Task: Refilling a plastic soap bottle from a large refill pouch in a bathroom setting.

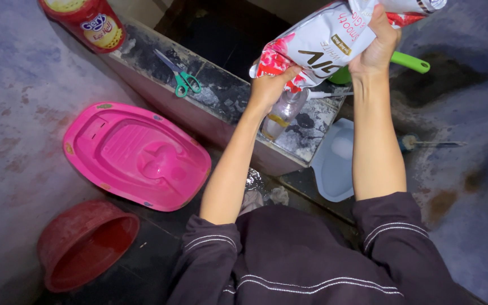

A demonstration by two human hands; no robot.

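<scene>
We are gripping the white refill pouch [334,39]: right hand [377,45] clenching its top, left hand [269,85] pinching its lower corner just above the clear bottle [282,113] (long axis slanting down toward the left fingers).

White pouch [334,39] with red flowers, pink tub [136,155], possibly green-handled scissors [181,76]
</scene>
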